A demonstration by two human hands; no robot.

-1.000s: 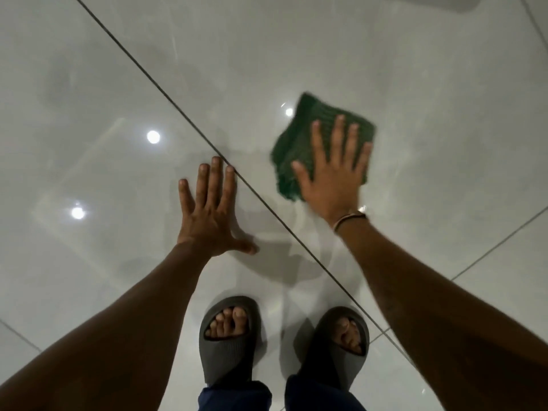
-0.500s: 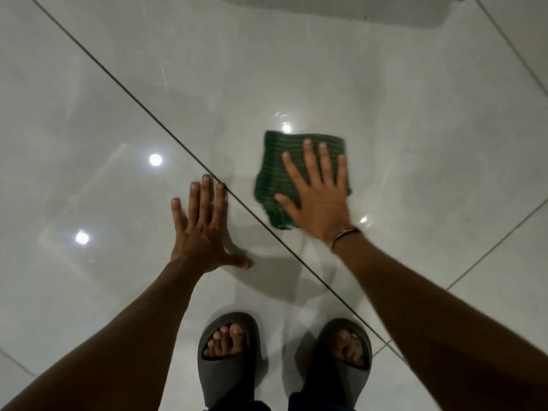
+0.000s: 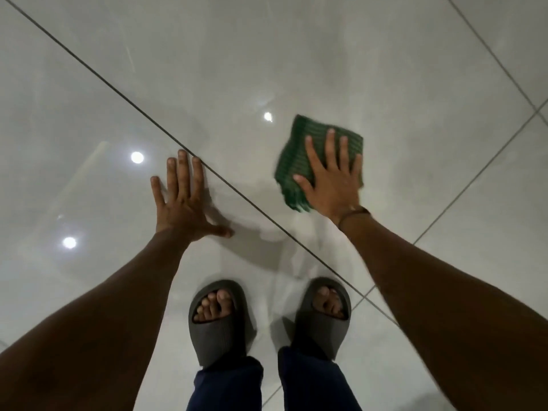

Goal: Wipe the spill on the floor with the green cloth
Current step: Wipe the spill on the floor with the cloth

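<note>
So the person is crouched over a glossy tiled floor (image 3: 385, 69), and the landmark here is the dark grout line (image 3: 148, 118) running diagonally between the two hands. The green cloth (image 3: 292, 163) lies flat on the tile on the far-right side of that line, a little blurred, with the right hand (image 3: 332, 179) pressed on top of it. That hand's fingers (image 3: 329, 143) are spread flat over the cloth, pinning it down rather than gripping it. The left hand (image 3: 181, 203) sits on the near-left side of the line, palm down on bare tile, fingers splayed and holding nothing, and looks like it's propping up the body.

Honestly the spill itself is hard to make out. There's a faint wet-looking sheen close to the grout line, between the hands and the grey slippers (image 3: 218, 318), but ceiling light reflections muddy it.

What could go wrong: with a flat palm and no real grip, the cloth could bunch up or slide out from under the hand. The bracing hand or the slippers could skid on shiny, possibly wet tile. And a thin film is easy to miss.
</note>
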